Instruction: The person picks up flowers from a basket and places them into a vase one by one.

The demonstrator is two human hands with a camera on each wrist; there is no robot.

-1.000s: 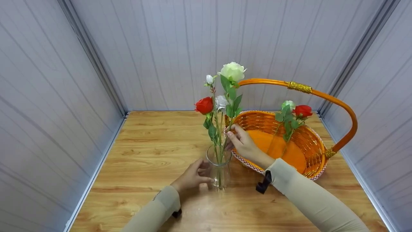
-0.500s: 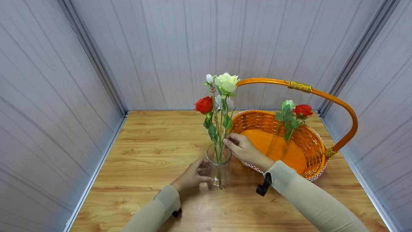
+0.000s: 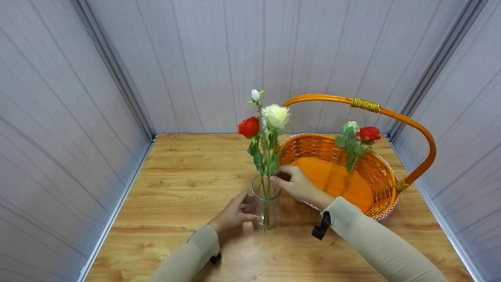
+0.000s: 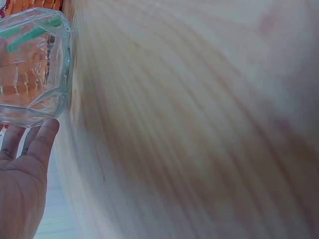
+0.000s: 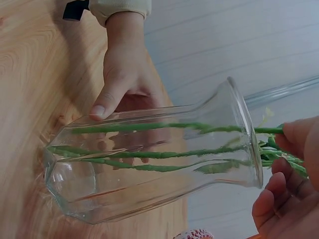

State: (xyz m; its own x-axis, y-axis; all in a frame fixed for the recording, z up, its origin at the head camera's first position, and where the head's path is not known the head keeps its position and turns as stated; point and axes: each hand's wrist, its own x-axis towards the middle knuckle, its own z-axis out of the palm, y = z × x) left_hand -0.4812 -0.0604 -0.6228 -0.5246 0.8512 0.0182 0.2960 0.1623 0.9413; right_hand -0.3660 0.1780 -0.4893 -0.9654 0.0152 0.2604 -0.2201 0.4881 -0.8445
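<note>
A clear glass vase (image 3: 271, 214) stands upright on the table, with several green stems inside it. My left hand (image 3: 233, 213) holds the vase low on its left side; through the glass in the right wrist view, its fingers show behind and its thumb (image 5: 99, 110) in front. Just above the rim, my right hand (image 3: 299, 185) pinches the stem of a creamy white rose (image 3: 276, 116), whose stem reaches down into the vase. A red rose (image 3: 248, 127) and a white bud (image 3: 255, 95) also rise from the vase. Another white bloom is mostly hidden behind the creamy one.
An orange wicker basket (image 3: 303, 147) with a tall arched handle (image 3: 424, 150) sits right of the vase, beyond my right forearm. Inside it lean a red rose (image 3: 369, 134) and a pale green-white flower (image 3: 351, 126). Panelled walls (image 3: 195, 58) enclose the wooden table (image 3: 176, 184).
My right hand has lowered the creamy white rose into the vase, its bloom coming down beside the red one. My left hand has stayed on the vase.
</note>
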